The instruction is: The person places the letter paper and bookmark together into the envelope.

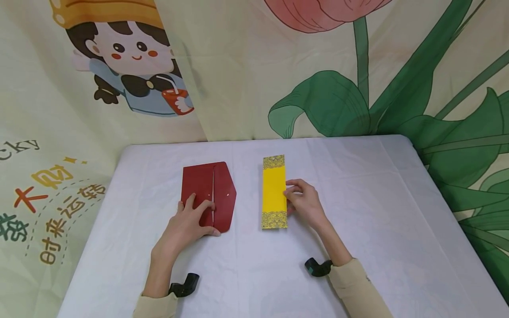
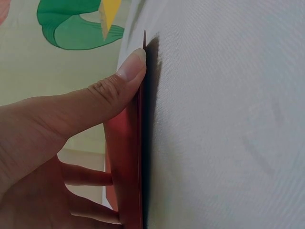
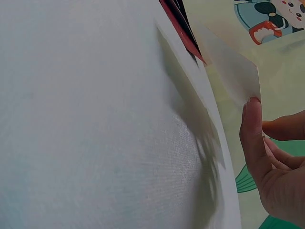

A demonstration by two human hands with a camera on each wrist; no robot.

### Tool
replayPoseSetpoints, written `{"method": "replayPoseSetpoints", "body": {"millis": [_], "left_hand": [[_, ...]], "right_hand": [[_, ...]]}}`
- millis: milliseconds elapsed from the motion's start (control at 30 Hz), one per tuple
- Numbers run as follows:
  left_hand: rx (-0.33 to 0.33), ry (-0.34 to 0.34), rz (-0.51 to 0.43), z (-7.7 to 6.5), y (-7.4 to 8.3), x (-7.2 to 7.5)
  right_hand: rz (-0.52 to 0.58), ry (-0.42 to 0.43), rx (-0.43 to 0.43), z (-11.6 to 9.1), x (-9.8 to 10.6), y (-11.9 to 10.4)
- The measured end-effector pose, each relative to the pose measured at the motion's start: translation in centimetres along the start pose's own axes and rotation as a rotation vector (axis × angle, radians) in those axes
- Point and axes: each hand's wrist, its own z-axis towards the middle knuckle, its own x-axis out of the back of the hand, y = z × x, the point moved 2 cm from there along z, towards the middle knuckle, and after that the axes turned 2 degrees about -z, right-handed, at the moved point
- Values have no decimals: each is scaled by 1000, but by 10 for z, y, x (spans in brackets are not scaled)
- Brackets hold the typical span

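Note:
A dark red envelope [image 1: 224, 198] with a pointed flap lies on the table, its flap toward the right. Spread fingers of my left hand [image 1: 184, 225] rest on its face. In the left wrist view the thumb [image 2: 128, 71] touches the envelope's near edge. To the right, a yellow card strip [image 1: 274, 187] with patterned bands at both ends stands clear of the cloth. My right hand [image 1: 306, 203] pinches its right edge between thumb and fingers. The right wrist view shows the card's plain white back [image 3: 238, 71], with its shadow on the cloth below.
A white cloth [image 1: 358, 212] covers the table. Behind it hangs a printed curtain [image 1: 230, 66] with a cartoon figure and a large flower. Black wrist cameras [image 1: 318, 267] sit at both cuffs.

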Motion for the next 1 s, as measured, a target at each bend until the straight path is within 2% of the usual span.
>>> {"method": "replayPoseSetpoints", "body": {"millis": [1000], "left_hand": [[-6,13,10,0,-1,-1]], "right_hand": [[26,-46,27,3,-20,-11]]}}
